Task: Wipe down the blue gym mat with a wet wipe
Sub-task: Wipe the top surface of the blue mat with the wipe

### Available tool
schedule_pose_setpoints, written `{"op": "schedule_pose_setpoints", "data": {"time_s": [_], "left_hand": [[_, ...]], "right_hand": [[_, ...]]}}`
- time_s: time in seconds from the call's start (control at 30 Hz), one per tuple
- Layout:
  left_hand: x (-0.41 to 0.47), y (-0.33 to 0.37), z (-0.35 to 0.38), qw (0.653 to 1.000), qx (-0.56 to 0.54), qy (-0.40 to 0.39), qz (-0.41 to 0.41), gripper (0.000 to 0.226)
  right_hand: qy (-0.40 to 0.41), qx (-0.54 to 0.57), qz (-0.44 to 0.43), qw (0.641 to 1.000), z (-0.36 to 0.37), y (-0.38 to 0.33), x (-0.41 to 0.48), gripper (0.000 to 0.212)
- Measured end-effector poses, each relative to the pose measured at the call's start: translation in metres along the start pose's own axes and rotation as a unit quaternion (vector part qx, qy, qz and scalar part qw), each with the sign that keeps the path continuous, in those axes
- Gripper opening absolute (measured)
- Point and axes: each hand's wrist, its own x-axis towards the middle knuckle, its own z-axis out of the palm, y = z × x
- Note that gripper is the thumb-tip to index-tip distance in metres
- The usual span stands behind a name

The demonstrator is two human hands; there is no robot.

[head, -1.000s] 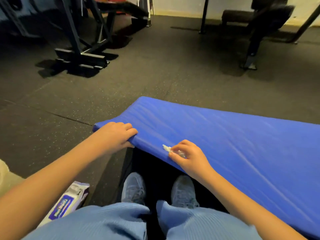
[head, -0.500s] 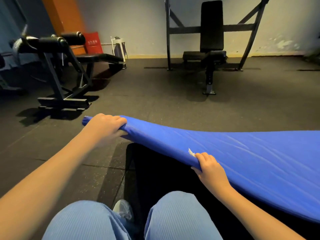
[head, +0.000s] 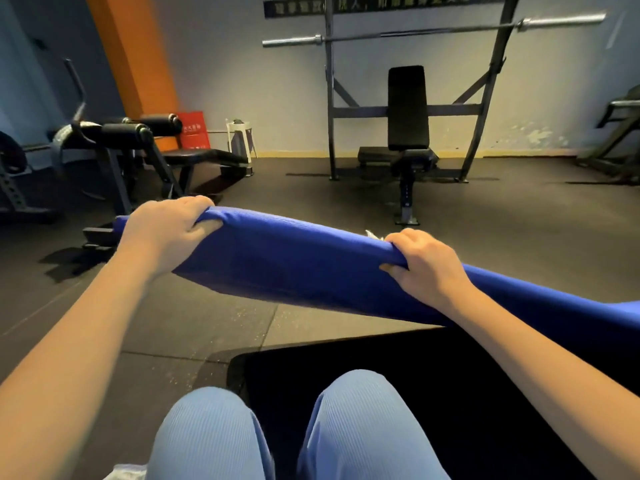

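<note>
In the head view, the padded blue gym mat is held raised above the dark rubber floor. Its long edge runs from upper left down to the right. That edge is gripped by the left hand at the corner and by the right hand further along, with the crumpled white wet wipe trapped there.

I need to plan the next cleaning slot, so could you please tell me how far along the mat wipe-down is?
Done: nothing can be confirmed; no wiped patch shows on the blue gym mat. In hand: the left hand and right hand grip its raised near edge, the wet wipe peeking out beside the right. Left: the wiping itself, likely once the mat is turned or laid flat.
</note>
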Motion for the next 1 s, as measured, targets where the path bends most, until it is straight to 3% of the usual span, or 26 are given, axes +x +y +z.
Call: {"op": "schedule_pose_setpoints", "data": {"time_s": [0.23, 0.37, 0.53, 0.73, 0.83, 1.0], "left_hand": [[0.005, -0.017, -0.078, 0.996, 0.014, -0.037, -0.079, 0.035], [0.011, -0.041, -0.109, 0.990, -0.045, -0.072, -0.111, 0.025], [0.000, -0.063, -0.072, 0.978, -0.026, -0.160, -0.130, 0.022], [-0.025, -0.092, -0.013, 0.960, -0.003, -0.203, -0.193, 0.035], [-0.011, -0.101, 0.003, 0.968, 0.018, -0.175, -0.180, 0.032], [0.030, -0.113, 0.065, 0.980, 0.092, -0.010, -0.177, 0.028]], "right_hand": [[0.075, -0.013, -0.060, 0.995, -0.056, -0.029, 0.041, 0.036], [0.090, 0.000, -0.090, 0.992, -0.073, -0.039, 0.064, 0.038], [0.045, 0.006, -0.107, 0.993, -0.033, -0.044, 0.077, 0.038], [0.040, -0.019, -0.169, 0.985, 0.035, -0.053, 0.101, 0.038], [0.080, -0.010, -0.177, 0.981, 0.051, -0.045, 0.125, 0.037], [0.182, 0.014, -0.168, 0.969, 0.094, -0.030, 0.163, 0.032]]}}
